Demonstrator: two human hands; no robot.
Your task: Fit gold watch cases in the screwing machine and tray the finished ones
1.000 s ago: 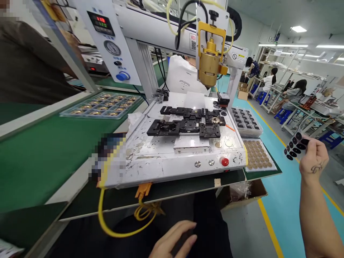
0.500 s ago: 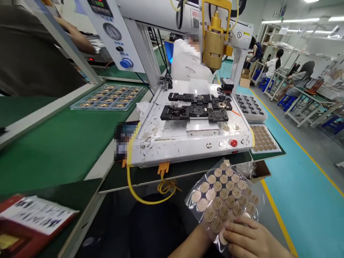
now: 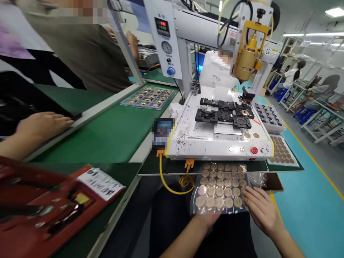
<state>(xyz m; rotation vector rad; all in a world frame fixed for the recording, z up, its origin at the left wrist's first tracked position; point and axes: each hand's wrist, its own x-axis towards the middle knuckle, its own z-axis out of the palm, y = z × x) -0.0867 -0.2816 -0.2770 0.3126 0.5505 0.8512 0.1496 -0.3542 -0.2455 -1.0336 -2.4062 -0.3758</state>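
Note:
A clear plastic sheet of round tan discs (image 3: 219,192), set in rows, lies tilted over my lap in front of the bench. My left hand (image 3: 211,219) holds it from below at its near edge; the fingers are hidden beneath the sheet. On the right edge rest the fingertips of my right hand (image 3: 259,206), close together, with the thumb out of sight. Beyond the sheet stands a white bench machine (image 3: 185,145) with a brass-coloured head (image 3: 245,66). Black fixtures (image 3: 225,113) sit on its bed, and two loose discs (image 3: 252,135) lie near its front.
A clear tray of gold-coloured parts (image 3: 147,97) is on the green bench at left. Right of the machine are a stack of trays (image 3: 270,118) and another disc sheet (image 3: 282,150). A red tool (image 3: 88,211) and another person's hand (image 3: 44,125) are at left. A yellow cable (image 3: 169,188) hangs below.
My view has turned left, bringing in more of the red tool and the co-worker's hand. The disc sheet has rotated straighter and lies flatter. My right hand has moved from its near corner to its right edge.

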